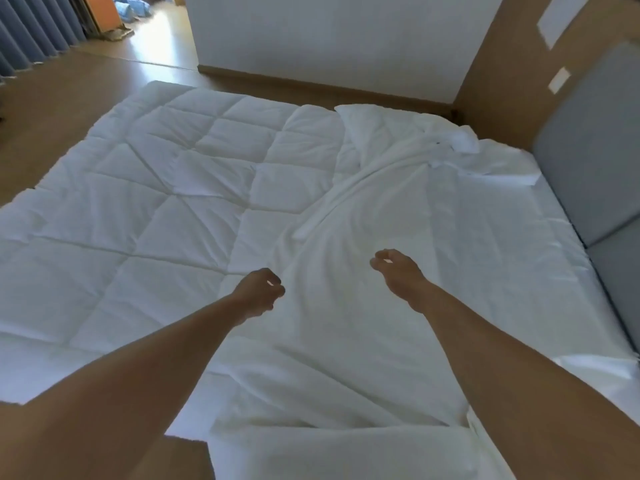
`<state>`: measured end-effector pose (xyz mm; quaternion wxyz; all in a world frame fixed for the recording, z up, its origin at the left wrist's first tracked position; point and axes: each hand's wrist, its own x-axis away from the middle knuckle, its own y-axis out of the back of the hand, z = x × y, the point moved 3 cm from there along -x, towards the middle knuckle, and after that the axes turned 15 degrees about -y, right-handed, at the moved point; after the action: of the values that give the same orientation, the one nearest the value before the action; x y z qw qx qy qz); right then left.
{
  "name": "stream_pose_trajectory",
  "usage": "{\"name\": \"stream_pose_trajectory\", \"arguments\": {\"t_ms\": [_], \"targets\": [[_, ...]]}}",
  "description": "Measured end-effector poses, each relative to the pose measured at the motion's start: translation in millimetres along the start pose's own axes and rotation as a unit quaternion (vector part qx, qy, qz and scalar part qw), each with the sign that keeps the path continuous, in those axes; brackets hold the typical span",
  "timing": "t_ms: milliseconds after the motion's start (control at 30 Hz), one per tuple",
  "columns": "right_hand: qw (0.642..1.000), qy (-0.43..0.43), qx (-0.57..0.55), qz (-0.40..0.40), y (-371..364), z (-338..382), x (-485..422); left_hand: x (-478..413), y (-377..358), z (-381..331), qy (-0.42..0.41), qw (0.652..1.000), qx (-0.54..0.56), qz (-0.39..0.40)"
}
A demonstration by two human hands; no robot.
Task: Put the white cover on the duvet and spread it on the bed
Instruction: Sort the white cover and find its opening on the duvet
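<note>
A quilted white duvet (166, 188) lies spread flat over the left and middle of the bed. The smooth white cover (363, 306) lies rumpled over its right part, bunched into a long ridge that runs toward the far right corner. Both my arms reach out over the cover. My left hand (259, 293) hovers at the cover's left edge with fingers loosely curled, and no fabric shows in its grip. Above the cover's middle, my right hand (398, 271) has its fingers relaxed and bent and holds nothing.
A pillow (367, 129) sits at the far side of the bed. A grey padded headboard (588, 174) runs along the right. Wooden floor (55, 109) lies to the left, grey curtains (31, 32) hang at the far left, and a white wall (332, 39) stands beyond the bed.
</note>
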<state>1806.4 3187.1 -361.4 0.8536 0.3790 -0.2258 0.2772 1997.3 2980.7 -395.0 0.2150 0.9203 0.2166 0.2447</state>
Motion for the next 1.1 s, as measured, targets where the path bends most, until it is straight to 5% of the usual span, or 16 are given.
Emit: {"name": "stream_pose_trajectory", "arguments": {"t_ms": [367,600,1100], "targets": [[0.982,-0.157,-0.033,-0.101,206,-287,68,42,-286,-187,-0.133,0.97,-0.114,0.167],[0.956,-0.251,-0.106,-0.113,283,-441,85,60,-427,-238,-0.164,0.935,-0.19,0.251],[0.936,-0.276,-0.208,-0.06,327,-494,-38,-55,-603,-255,-0.125,0.902,-0.3,0.283]]}}
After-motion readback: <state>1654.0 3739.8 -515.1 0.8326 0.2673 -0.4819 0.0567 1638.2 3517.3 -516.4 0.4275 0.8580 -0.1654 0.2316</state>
